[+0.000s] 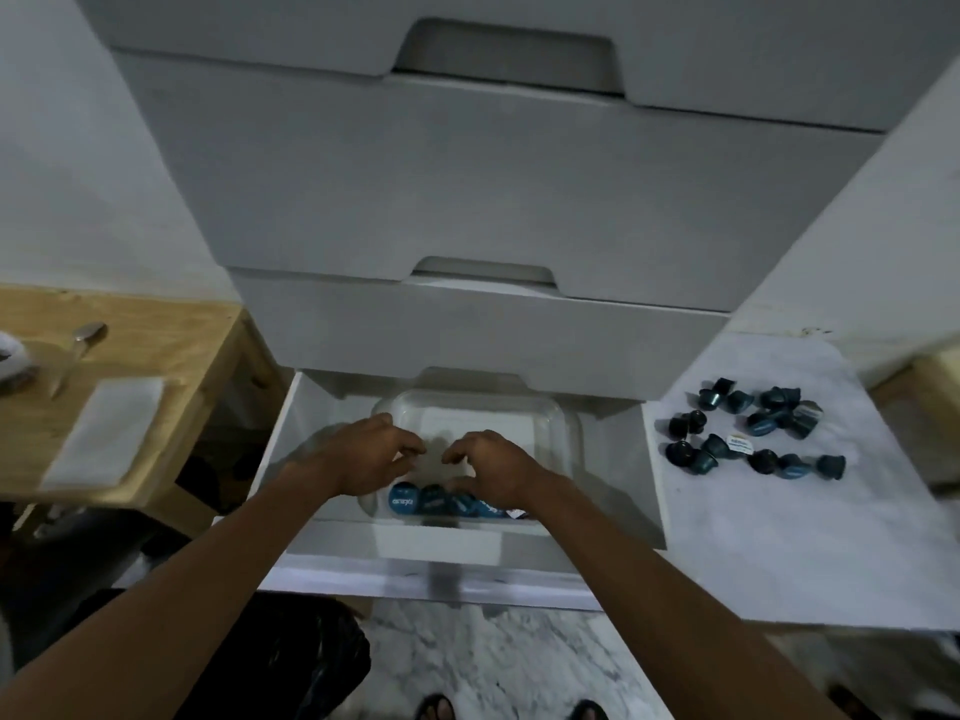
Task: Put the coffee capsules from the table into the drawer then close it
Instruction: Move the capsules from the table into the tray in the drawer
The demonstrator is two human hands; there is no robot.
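Note:
The lowest white drawer (613,485) stands pulled out, and a clear plastic tray (540,415) lies inside it. Several blue coffee capsules (431,500) lie along the tray's near edge. Both hands hover over the tray, side by side. My left hand (363,457) has its fingers curled and apart, with nothing seen in them. My right hand (493,467) is curled the same way just above the capsules in the tray, partly hiding them. Several dark blue capsules (753,433) lie scattered on the white table (779,553) at the right.
Closed white drawers (467,200) stack above the open one. At the left a wooden table (171,366) carries a spoon (83,340) and a white cloth (104,433). A black bag (275,662) sits on the marble floor near my sandalled feet (511,709).

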